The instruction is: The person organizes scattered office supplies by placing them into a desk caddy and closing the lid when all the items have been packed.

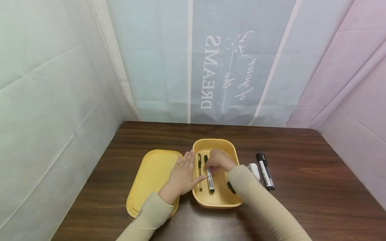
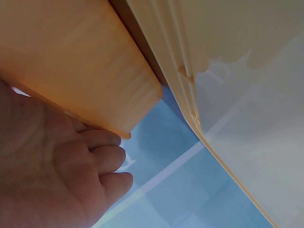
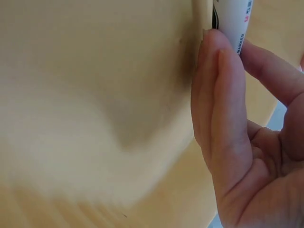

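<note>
My right hand (image 1: 220, 161) reaches into a yellow box (image 1: 224, 198) and pinches a white marker with black ends (image 1: 210, 180) between thumb and fingers. In the right wrist view, the thumb and fingertips press on the white barrel of that marker (image 3: 232, 21). Left of it in the box lies a black-capped clear pen (image 1: 200, 172). My left hand (image 1: 181, 175) rests at the box's left rim with fingers straight, thumb over the inside. In the left wrist view its fingers lie along the box wall (image 2: 90, 66). A black item (image 1: 231, 187) in the box is partly hidden by the right sleeve.
The yellow lid (image 1: 155, 174) lies flat left of the box, partly under the left forearm. Right of the box are a small white object (image 1: 254, 171), another marker (image 1: 265, 173) and a pen (image 1: 269, 172) beside it. Cloth (image 1: 163, 67) hangs around the dark wooden table (image 1: 307, 174).
</note>
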{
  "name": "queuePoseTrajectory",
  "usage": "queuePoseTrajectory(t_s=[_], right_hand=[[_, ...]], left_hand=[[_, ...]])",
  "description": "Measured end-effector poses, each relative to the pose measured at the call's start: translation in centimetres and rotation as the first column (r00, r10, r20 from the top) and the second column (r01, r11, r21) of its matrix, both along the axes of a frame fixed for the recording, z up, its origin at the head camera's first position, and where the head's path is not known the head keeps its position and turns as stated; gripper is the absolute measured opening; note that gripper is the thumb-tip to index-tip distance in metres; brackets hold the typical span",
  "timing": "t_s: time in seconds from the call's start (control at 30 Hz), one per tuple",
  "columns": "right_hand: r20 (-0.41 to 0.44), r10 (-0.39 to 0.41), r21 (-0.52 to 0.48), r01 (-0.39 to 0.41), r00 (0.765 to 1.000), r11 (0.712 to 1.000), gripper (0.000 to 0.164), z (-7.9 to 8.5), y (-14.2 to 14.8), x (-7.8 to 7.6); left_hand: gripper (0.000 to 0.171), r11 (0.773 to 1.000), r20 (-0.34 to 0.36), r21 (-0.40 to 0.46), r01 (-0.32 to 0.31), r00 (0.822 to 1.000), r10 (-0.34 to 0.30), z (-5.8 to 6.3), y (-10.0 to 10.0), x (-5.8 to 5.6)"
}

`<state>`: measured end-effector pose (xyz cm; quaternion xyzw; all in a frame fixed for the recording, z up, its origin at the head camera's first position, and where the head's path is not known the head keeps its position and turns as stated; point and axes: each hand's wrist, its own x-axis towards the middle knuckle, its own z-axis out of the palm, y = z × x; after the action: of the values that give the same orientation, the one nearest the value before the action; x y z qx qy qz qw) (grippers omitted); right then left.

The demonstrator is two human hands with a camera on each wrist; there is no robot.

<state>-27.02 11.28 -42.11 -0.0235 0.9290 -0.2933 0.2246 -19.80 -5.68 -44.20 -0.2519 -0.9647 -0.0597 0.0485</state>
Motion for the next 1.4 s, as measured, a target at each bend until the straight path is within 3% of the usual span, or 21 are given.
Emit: queuePoseTrajectory(t_s=[0.27, 0.87, 1.4], right_hand=[[0.001, -0.008, 0.027, 0.008, 1.0, 1.0, 0.02, -0.3, -0.4, -0.1], [-0.024, 0.029, 0.076, -0.027, 0.999, 0.997, 0.021, -0.2, -0.3, -0.5], [0.023, 0.037, 0.029, -0.038, 0.999, 0.999, 0.02, 1.1, 0.0, -1.1]], left_hand=[[0.092, 0.999, -0.021, 0.05, 0.021, 1.0, -0.02, 0.3, -0.2, 0.2], [0.089, 1.0, 0.024, 0.002, -0.012, 1.0, 0.012, 1.1, 0.3, -0.1], [0.089, 1.0, 0.042, 0.016, -0.011, 0.999, 0.01, 1.4, 0.3, -0.3]])
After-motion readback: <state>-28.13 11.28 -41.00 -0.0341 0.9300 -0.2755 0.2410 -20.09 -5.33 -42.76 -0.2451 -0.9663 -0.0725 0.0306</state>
